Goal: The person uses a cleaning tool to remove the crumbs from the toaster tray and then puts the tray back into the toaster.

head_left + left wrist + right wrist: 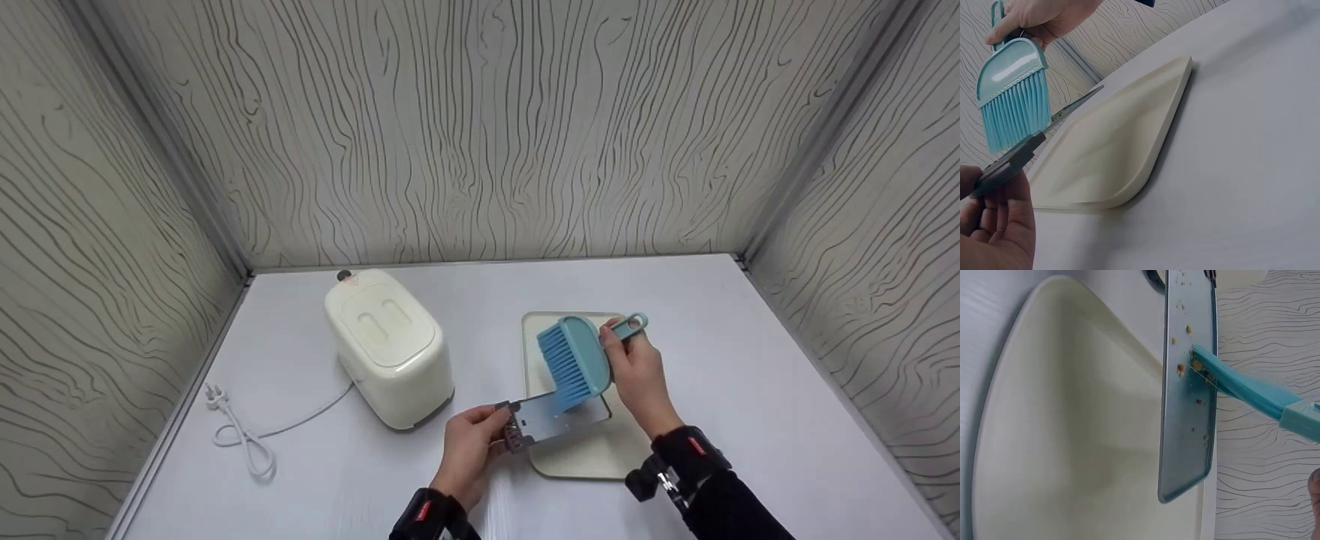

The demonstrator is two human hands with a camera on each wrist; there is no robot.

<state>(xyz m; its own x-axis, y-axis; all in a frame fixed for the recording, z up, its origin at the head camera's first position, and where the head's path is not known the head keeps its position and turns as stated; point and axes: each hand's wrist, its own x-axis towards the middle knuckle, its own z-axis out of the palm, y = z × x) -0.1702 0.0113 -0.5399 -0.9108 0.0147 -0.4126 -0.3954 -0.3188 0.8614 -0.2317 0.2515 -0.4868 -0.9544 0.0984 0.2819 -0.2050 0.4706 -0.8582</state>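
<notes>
My left hand [469,450] pinches the dark end of a flat metal crumb tray [551,421], thumb above and fingers below. Over a cream serving tray [577,463] the crumb tray is held up. Several brown crumbs [1181,369] lie on its surface in the right wrist view. Gripped by its handle in my right hand [639,375] is a light blue hand brush [589,356]. Its bristles [1241,385] touch the metal among the crumbs. In the left wrist view, the brush [1013,90] stands upright with bristles downward, partly behind the crumb tray's dark end [1008,163].
A cream toaster [390,345] with a closed lid stands to the left of the serving tray. Its white cord [300,426] runs left to a loosely looped section and a plug [216,397] on the white table [360,480]. Wood-grain panels [480,135] enclose the back and sides.
</notes>
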